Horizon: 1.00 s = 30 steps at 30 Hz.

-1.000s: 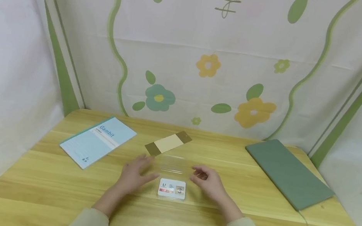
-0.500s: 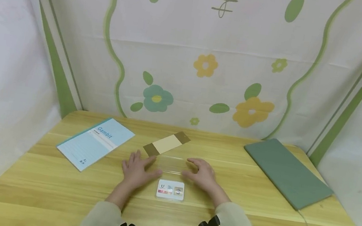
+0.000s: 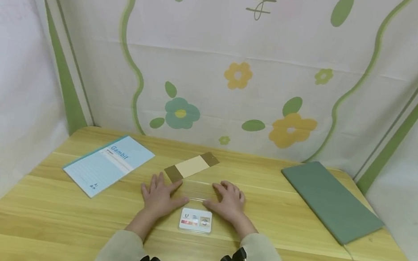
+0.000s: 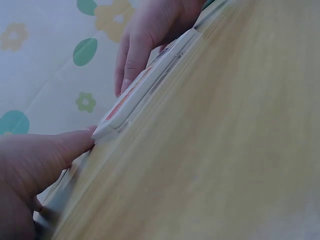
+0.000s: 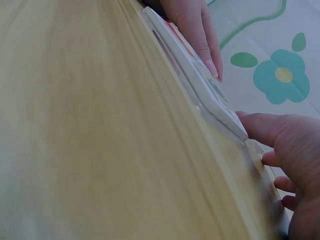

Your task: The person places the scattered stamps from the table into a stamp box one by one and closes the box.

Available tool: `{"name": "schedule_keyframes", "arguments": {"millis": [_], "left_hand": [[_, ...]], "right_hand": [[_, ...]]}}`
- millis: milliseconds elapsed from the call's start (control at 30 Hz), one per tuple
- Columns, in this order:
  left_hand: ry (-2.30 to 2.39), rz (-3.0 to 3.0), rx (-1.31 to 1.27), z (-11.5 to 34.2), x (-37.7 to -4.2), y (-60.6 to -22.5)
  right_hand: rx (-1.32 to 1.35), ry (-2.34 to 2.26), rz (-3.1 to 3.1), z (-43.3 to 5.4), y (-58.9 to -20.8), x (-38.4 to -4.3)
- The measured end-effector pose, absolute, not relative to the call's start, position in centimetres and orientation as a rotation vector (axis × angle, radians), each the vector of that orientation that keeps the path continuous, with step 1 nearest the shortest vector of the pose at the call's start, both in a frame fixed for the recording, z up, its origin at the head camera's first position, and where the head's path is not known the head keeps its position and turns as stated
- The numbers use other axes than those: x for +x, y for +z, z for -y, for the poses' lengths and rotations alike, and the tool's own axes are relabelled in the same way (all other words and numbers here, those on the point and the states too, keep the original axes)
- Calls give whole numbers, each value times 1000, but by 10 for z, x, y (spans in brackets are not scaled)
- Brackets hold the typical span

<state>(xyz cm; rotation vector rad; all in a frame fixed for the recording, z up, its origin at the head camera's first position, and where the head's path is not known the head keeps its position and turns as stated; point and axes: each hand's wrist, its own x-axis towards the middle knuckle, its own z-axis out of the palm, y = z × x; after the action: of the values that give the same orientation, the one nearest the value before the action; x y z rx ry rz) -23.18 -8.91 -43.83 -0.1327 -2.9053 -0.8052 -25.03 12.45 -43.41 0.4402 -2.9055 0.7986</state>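
A clear plastic box lid (image 3: 197,190) lies between both hands at the middle of the table, faint except for its edges. My left hand (image 3: 160,197) holds its left end, thumb at the near corner and index finger at the far one, with the other fingers spread. At the right end, my right hand (image 3: 228,202) holds it with thumb and index finger in the same way. Just nearer to me, white printed cards (image 3: 196,220) sit in a shallow clear case. Both wrist views show that white stack edge-on, hiding most of the lid.
Behind the lid lies a brown and cream paper strip (image 3: 192,166). A light blue notebook (image 3: 109,166) rests at the left and a green notebook (image 3: 331,202) at the right. A floral curtain (image 3: 205,48) hangs behind the wooden table (image 3: 38,217).
Both hands have moved in to the lid's ends, the right one leftward and the left slightly rightward. Their thumbs and index fingers have come onto its corners. The cards and notebooks stay put.
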Motion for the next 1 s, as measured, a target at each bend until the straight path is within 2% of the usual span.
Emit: {"name": "schedule_keyframes", "arguments": {"millis": [633, 1000], "left_hand": [[-800, 2872, -165, 88, -229, -438], [-941, 2722, -245, 90, -219, -435]], "right_hand": [[443, 856, 2865, -123, -433, -249], [453, 1143, 2776, -128, -422, -240]]}}
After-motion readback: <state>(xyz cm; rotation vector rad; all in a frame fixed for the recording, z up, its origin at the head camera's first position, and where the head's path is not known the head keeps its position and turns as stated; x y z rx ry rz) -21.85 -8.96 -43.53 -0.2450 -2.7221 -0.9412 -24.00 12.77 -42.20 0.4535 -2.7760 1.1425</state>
